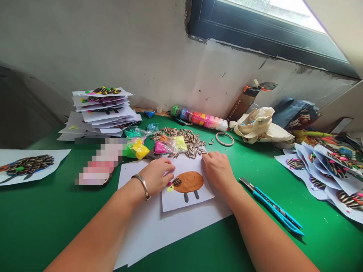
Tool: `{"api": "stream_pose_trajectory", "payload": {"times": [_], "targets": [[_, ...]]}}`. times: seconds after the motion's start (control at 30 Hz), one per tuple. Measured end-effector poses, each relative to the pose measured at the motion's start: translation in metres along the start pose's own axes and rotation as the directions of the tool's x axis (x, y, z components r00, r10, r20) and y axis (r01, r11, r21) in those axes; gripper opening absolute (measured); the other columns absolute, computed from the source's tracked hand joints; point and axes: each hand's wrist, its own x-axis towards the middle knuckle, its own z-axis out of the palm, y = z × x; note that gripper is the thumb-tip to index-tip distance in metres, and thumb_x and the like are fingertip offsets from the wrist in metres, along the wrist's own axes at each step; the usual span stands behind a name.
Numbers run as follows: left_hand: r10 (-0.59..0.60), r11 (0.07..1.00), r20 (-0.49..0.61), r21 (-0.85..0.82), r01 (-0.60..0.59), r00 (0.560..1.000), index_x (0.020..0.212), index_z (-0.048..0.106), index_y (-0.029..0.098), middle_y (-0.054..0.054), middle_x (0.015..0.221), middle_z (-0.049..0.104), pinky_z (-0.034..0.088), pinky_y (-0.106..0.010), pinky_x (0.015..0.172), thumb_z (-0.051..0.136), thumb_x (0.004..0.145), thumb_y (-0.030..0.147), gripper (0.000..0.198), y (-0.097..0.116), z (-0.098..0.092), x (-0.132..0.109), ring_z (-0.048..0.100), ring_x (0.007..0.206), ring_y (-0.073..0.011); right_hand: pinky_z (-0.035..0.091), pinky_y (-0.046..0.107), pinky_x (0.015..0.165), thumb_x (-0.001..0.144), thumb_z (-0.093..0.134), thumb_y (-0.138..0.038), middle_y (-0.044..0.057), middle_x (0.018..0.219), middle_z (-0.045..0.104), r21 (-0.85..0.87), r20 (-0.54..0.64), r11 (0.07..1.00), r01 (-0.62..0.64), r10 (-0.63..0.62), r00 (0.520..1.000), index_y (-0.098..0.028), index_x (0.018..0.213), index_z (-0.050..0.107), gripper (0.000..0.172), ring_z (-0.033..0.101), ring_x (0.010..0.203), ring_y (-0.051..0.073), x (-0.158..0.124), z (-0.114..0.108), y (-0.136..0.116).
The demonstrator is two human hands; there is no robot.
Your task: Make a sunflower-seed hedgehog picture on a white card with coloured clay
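Observation:
A small white card (187, 206) bears a flat clay animal with a brown body (189, 181), dark legs, a yellow face and a few sunflower seeds (177, 182) behind the head. My left hand (159, 174), with a bracelet on the wrist, rests at the card's left edge, fingers apart beside the animal's head. At the upper right corner my right hand (217, 169) is closed, its curled fingertips next to the pile of sunflower seeds (193, 140). What those fingertips hold, if anything, is hidden. Larger white sheets (141, 230) lie beneath the card.
Bags of clay, pink (161, 147) and yellow (140, 150), sit by the seeds. A blue utility knife (273, 206) lies right of my right arm. Paper stacks stand left (104, 113) and right (326, 170). Behind are a tape roll (225, 139), clay tubs (202, 118) and a cloth bag (256, 124).

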Motion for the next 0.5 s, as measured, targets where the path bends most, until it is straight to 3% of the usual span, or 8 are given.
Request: {"api": "stream_pose_trajectory", "payload": {"times": [0.1, 0.27, 0.37, 0.43, 0.5], "targets": [[0.005, 1.000, 0.004, 0.004, -0.005, 1.000, 0.094, 0.066, 0.020, -0.008, 0.111, 0.059, 0.043, -0.037, 0.091, 0.047, 0.082, 0.030, 0.025, -0.001, 0.001, 0.000, 0.055, 0.101, -0.0237, 0.019, 0.032, 0.063, 0.083, 0.048, -0.010, 0.006, 0.081, 0.059, -0.015, 0.004, 1.000, 0.005, -0.005, 1.000, -0.020, 0.087, 0.061, 0.017, 0.046, 0.074, 0.019, -0.001, 0.000, -0.002], [0.020, 1.000, 0.021, 0.020, -0.020, 1.000, 0.093, 0.066, 0.020, -0.008, 0.114, 0.058, 0.044, -0.038, 0.091, 0.049, 0.081, 0.031, 0.024, 0.000, -0.002, 0.000, 0.055, 0.101, -0.0243, 0.024, 0.031, 0.063, 0.083, 0.046, -0.010, 0.007, 0.080, 0.060, 0.058, 0.022, 0.998, -0.028, 0.026, 0.999, -0.018, 0.080, 0.061, 0.016, 0.049, 0.075, 0.020, -0.001, -0.001, 0.002], [0.017, 1.000, 0.035, 0.018, -0.018, 0.999, 0.095, 0.066, 0.021, -0.007, 0.113, 0.058, 0.044, -0.037, 0.090, 0.054, 0.078, 0.033, 0.024, 0.001, -0.004, -0.002, 0.055, 0.103, -0.0250, 0.032, 0.030, 0.066, 0.085, 0.043, -0.012, 0.007, 0.083, 0.063, 0.243, -0.044, 0.968, -0.064, 0.077, 0.996, -0.018, 0.086, 0.061, 0.018, 0.053, 0.077, 0.019, -0.007, -0.012, 0.000], [0.018, 1.000, 0.047, 0.017, -0.019, 0.999, 0.095, 0.066, 0.022, -0.007, 0.112, 0.058, 0.045, -0.036, 0.090, 0.057, 0.076, 0.034, 0.025, 0.001, -0.004, -0.002, 0.055, 0.102, -0.0251, 0.038, 0.028, 0.067, 0.086, 0.043, -0.016, 0.005, 0.086, 0.065, 0.509, -0.086, 0.858, -0.064, 0.125, 0.988, -0.020, 0.090, 0.061, 0.019, 0.056, 0.078, 0.018, -0.014, -0.024, -0.010], [0.023, 1.000, 0.051, 0.011, -0.024, 0.998, 0.092, 0.067, 0.022, -0.007, 0.113, 0.058, 0.045, -0.036, 0.090, 0.059, 0.074, 0.035, 0.024, 0.001, -0.005, -0.003, 0.055, 0.102, -0.0253, 0.042, 0.025, 0.063, 0.085, 0.045, -0.018, 0.002, 0.084, 0.066, 0.706, -0.038, 0.707, -0.024, 0.072, 0.997, -0.023, 0.087, 0.063, 0.018, 0.058, 0.073, 0.015, -0.023, -0.037, -0.025]]}}
